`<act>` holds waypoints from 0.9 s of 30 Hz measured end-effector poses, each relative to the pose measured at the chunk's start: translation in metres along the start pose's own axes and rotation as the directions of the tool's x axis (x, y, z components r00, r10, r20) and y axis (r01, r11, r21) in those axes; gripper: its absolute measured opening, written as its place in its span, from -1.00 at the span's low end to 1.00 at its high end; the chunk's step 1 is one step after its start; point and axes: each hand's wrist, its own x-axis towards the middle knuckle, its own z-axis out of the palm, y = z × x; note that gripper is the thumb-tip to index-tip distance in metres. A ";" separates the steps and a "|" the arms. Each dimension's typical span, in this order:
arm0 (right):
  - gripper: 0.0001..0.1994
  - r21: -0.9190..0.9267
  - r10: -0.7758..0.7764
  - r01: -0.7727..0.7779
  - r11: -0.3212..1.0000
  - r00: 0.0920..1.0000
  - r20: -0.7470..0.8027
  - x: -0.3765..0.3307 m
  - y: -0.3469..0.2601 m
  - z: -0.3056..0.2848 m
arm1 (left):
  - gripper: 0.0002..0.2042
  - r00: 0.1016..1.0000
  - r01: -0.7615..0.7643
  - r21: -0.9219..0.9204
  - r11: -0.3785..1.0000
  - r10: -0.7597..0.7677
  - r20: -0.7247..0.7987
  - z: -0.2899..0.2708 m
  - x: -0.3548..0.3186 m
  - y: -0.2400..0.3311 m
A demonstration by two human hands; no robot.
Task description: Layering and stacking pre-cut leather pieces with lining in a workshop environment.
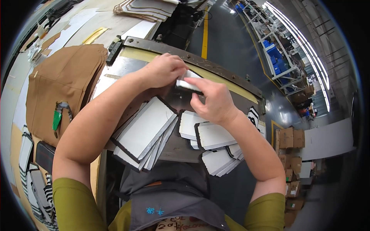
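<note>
Both my hands are at a small white panel with a dark edge [189, 81], at the far side of the metal work plate [175, 154]. My left hand [165, 70] has its fingers curled over the panel's left end; its fingertips are partly hidden. My right hand [214, 99] presses its index finger on the panel's white face, its thumb bent below the near edge. Nearer to me lies a fanned stack of larger white panels with dark edges [145, 125]. Smaller white panels [214, 135] lie in overlapping piles under my right forearm.
A metal bar [189, 57] with a yellowish strip runs along the plate's far edge. Brown sheets [63, 82] are stacked at left, with a green-handled tool [57, 118] on them. Striped-edge bundles [36, 188] lie lower left. Cardboard boxes [291, 138] stand at right, beyond the aisle.
</note>
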 end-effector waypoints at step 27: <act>-0.68 0.843 0.657 -0.496 0.207 0.709 0.256 -0.111 0.011 -0.051 | -0.60 0.831 -0.259 -0.167 0.951 0.308 0.462 0.009 -0.016 0.087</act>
